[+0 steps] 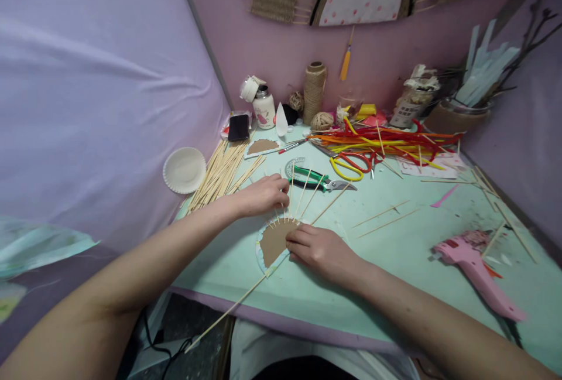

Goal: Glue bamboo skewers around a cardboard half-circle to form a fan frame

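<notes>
A cardboard half-circle [277, 240] with a pale blue border lies near the table's front edge. Several thin bamboo sticks fan out from its curved side, and one long stick [228, 311] runs from its straight side past the table edge. My right hand [322, 251] grips the half-circle at its right end, fingers together. Above the curved side, my left hand [266, 194] is closed with fingertips pinched at one of the sticks; the exact contact is partly hidden. Just beyond the fanned sticks lie green-handled pruning shears [309, 178] and a clear protractor [290, 168].
A pile of bamboo sticks [219, 172] and a white paper plate [184, 170] are at left. Scissors [351, 164], coloured pipe cleaners [395, 140], a twine spool [314, 93] and a white bottle [263, 109] stand behind. A pink glue gun [478, 274] rests at right.
</notes>
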Motion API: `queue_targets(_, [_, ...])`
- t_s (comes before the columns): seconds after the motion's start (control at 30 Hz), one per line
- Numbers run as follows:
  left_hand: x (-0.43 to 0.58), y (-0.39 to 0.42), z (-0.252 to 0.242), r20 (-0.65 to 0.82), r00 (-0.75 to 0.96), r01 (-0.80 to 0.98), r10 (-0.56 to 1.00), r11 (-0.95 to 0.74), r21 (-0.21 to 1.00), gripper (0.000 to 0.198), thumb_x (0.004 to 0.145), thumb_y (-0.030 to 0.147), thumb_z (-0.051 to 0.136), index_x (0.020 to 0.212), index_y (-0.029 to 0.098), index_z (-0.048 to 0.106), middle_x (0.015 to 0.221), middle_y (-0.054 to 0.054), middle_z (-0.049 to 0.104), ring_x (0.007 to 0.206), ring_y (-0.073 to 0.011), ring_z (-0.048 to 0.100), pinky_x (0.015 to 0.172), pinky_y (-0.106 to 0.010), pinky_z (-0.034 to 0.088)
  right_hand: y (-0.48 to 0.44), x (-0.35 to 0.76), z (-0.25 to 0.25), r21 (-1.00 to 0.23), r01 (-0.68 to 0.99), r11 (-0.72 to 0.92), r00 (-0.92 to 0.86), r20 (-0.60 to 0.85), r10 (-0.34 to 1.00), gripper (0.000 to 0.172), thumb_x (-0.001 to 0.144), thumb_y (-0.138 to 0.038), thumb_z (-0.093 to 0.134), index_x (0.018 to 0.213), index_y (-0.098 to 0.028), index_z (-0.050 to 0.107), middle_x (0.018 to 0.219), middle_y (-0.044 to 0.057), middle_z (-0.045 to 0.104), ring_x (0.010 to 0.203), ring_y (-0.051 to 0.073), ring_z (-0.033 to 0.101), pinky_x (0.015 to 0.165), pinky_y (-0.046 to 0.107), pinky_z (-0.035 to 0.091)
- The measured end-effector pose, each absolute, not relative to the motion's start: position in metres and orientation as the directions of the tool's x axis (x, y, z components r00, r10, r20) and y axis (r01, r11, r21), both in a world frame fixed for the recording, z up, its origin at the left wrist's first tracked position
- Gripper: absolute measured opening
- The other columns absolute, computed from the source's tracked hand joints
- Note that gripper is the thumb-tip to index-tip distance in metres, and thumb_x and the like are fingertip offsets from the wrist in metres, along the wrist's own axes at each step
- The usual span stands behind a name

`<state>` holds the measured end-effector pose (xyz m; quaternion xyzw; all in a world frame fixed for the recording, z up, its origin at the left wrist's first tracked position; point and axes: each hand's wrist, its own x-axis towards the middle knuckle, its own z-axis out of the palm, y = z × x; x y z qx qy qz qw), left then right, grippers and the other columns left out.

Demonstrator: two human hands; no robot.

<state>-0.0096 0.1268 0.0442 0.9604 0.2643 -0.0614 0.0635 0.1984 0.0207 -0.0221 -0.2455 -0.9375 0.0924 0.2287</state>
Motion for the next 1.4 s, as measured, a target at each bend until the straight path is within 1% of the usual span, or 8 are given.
queue_targets(0.13, [-0.008, 0.127, 0.043, -0.145, 0.854, 0.515, 0.499, -0.851, 0.106, 0.016, 0.092, 0.021, 0.059, 0.086, 0.022, 0.073, 0.1, -0.007, 0.061, 0.098, -0.022, 0.048, 0.084, -0.032, 0.038, 0.02, 0.198, -0.02, -0.305, 0.419, 0.855, -0.769, 0.382, 0.513, 0.014, 0.097, -0.023, 0.057, 0.099, -0.019, 0.07, 0.1, 0.008, 0.07, 0.091, 0.02, 0.062, 0.073, 0.031, 0.052])
queue_targets(0.27, [-0.007, 0.128, 0.044, -0.142, 0.855, 0.514, 0.498, -0.85, 0.111, 0.021, 0.093, 0.022, 0.057, 0.081, 0.021, 0.074, 0.097, -0.007, 0.061, 0.095, -0.0216, 0.047, 0.084, -0.033, 0.039, 0.019, 0.198, -0.02, -0.312, 0.437, 0.844, -0.769, 0.358, 0.53, 0.015, 0.097, -0.022, 0.056, 0.099, -0.019, 0.07, 0.1, 0.008, 0.07, 0.093, 0.02, 0.062, 0.074, 0.03, 0.052])
queue_targets(0.53, [-0.011, 0.128, 0.039, -0.106, 0.861, 0.507, 0.496, -0.85, 0.143, 0.021, 0.094, 0.023, 0.057, 0.082, 0.021, 0.075, 0.095, -0.007, 0.062, 0.093, -0.0205, 0.047, 0.083, -0.03, 0.039, 0.019, 0.199, -0.021, -0.329, 0.445, 0.833, -0.77, 0.335, 0.543, 0.016, 0.098, -0.023, 0.055, 0.102, -0.018, 0.069, 0.102, 0.008, 0.07, 0.095, 0.019, 0.061, 0.076, 0.029, 0.052])
queue_targets(0.8, [-0.012, 0.128, 0.039, -0.104, 0.857, 0.515, 0.505, -0.846, 0.136, 0.019, 0.093, 0.022, 0.058, 0.083, 0.022, 0.075, 0.094, -0.006, 0.061, 0.093, -0.0208, 0.047, 0.083, -0.03, 0.039, 0.019, 0.198, -0.022, -0.315, 0.445, 0.838, -0.776, 0.332, 0.537, 0.019, 0.099, -0.023, 0.052, 0.102, -0.018, 0.07, 0.103, 0.009, 0.069, 0.095, 0.019, 0.061, 0.076, 0.029, 0.052])
queue_targets(0.93, [-0.01, 0.127, 0.041, -0.092, 0.863, 0.505, 0.497, -0.851, 0.144, 0.018, 0.092, 0.019, 0.058, 0.087, 0.02, 0.074, 0.094, -0.007, 0.062, 0.093, -0.0209, 0.048, 0.083, -0.031, 0.04, 0.019, 0.198, -0.023, -0.297, 0.449, 0.843, -0.784, 0.322, 0.531, 0.019, 0.1, -0.024, 0.051, 0.101, -0.018, 0.069, 0.102, 0.009, 0.069, 0.094, 0.019, 0.061, 0.076, 0.029, 0.052])
queue_targets(1.07, [-0.004, 0.122, 0.044, -0.036, 0.858, 0.511, 0.512, -0.846, 0.154, 0.019, 0.09, 0.012, 0.056, 0.095, 0.019, 0.073, 0.096, -0.008, 0.063, 0.094, -0.0209, 0.049, 0.085, -0.031, 0.042, 0.019, 0.198, -0.021, -0.285, 0.461, 0.841, -0.785, 0.311, 0.535, 0.02, 0.1, -0.025, 0.051, 0.102, -0.017, 0.069, 0.101, 0.009, 0.069, 0.095, 0.019, 0.06, 0.075, 0.029, 0.052])
queue_targets(1.3, [0.004, 0.12, 0.04, -0.013, 0.887, 0.461, 0.462, -0.884, 0.082, 0.027, 0.086, 0.005, 0.054, 0.098, 0.02, 0.073, 0.098, -0.007, 0.064, 0.096, -0.0218, 0.051, 0.085, -0.032, 0.042, 0.019, 0.199, -0.019, -0.294, 0.463, 0.836, -0.787, 0.296, 0.541, 0.019, 0.099, -0.023, 0.051, 0.102, -0.017, 0.069, 0.1, 0.009, 0.068, 0.094, 0.019, 0.059, 0.074, 0.029, 0.05])
queue_targets(1.4, [0.006, 0.121, 0.04, -0.008, 0.891, 0.454, 0.455, -0.888, 0.077, 0.026, 0.085, 0.005, 0.056, 0.098, 0.02, 0.073, 0.098, -0.007, 0.064, 0.095, -0.0216, 0.051, 0.085, -0.032, 0.042, 0.019, 0.199, -0.019, -0.291, 0.469, 0.834, -0.785, 0.297, 0.544, 0.019, 0.1, -0.024, 0.051, 0.102, -0.017, 0.069, 0.099, 0.008, 0.068, 0.092, 0.019, 0.059, 0.072, 0.028, 0.05])
